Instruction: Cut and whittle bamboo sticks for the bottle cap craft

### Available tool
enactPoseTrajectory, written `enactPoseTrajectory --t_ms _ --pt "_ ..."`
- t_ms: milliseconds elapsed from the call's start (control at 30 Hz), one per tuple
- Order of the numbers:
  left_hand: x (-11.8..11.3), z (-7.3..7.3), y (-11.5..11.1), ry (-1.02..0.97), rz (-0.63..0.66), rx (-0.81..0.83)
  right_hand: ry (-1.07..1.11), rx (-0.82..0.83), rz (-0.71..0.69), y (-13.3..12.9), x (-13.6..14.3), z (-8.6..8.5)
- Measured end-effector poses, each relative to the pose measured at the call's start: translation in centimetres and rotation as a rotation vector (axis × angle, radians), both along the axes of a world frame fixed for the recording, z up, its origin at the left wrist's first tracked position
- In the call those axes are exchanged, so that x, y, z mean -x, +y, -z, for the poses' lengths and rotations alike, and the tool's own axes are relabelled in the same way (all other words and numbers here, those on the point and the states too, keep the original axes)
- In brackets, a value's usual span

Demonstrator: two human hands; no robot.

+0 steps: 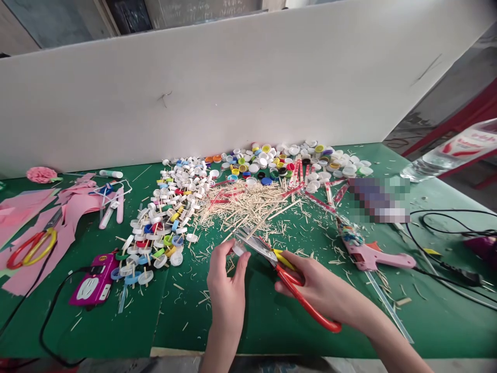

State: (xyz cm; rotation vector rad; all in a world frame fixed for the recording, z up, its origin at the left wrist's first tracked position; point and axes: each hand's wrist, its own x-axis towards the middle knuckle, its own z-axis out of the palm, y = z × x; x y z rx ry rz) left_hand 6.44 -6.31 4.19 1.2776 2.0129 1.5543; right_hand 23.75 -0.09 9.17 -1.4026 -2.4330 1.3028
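My left hand (229,272) pinches a small whitish bottle cap (238,248) between thumb and fingertips. My right hand (310,285) is wrapped round scissors (289,274) with red and yellow handles. Their metal blades point up and left, next to the cap and partly apart. Just beyond the blades lies a heap of thin wooden sticks (248,204). Many caps with short sticks in them (163,223) are spread left of the heap. Plain coloured caps (267,160) lie along the back of the green table (186,321).
A pink glue gun (382,258) with a clear glue stick lies at right, near a cable. A water bottle (450,147) stands tilted behind. At left are a magenta box (93,282), pink paper (77,202) and other scissors (33,248). A white board (217,93) rises behind.
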Motion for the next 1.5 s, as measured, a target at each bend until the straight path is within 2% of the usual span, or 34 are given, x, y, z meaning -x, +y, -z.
enactPoseTrajectory --t_ms 200,267,333,400,533,667,800,933,1067,1200,1300,1500 --pt "0.1 0.0 -0.6 0.046 0.006 0.023 -0.026 -0.188 0.015 -0.3 0.3 0.5" --pt "0.4 -0.2 -0.8 0.174 -0.023 -0.04 -0.085 -0.303 -0.002 -0.2 0.3 0.8" --pt "1.2 -0.8 -0.7 0.384 -0.02 -0.122 -0.156 -0.436 -0.034 -0.1 0.1 1.1" --pt "2.2 -1.7 -0.2 0.587 0.077 -0.152 -0.209 -0.559 -0.083 0.1 -0.2 1.3" --pt "4.3 -3.8 1.4 0.887 0.346 -0.073 -0.249 -0.737 -0.202 0.5 -0.7 1.0" --pt "4.8 -5.1 2.6 1.071 0.437 -0.042 -0.256 -0.811 -0.257 1.1 -0.9 0.3" --pt "4.3 -5.2 3.3 1.109 0.409 -0.13 -0.256 -0.784 -0.277 1.3 -1.0 -0.4" --pt "4.1 -4.5 4.0 1.109 0.364 -0.263 -0.261 -0.792 -0.269 1.2 -0.6 -0.8" --pt "4.4 -3.8 4.4 1.16 0.352 -0.334 -0.273 -0.859 -0.249 1.1 0.1 -0.3" --pt "4.8 -3.3 4.7 1.167 0.401 -0.34 -0.293 -0.946 -0.28 1.5 0.8 1.0" --pt "5.0 -3.0 4.9 1.138 0.429 -0.316 -0.284 -0.946 -0.335 2.1 1.0 1.8" --pt "5.4 -2.4 5.5 1.096 0.39 -0.256 -0.315 -0.851 -0.381 3.3 1.6 1.5"
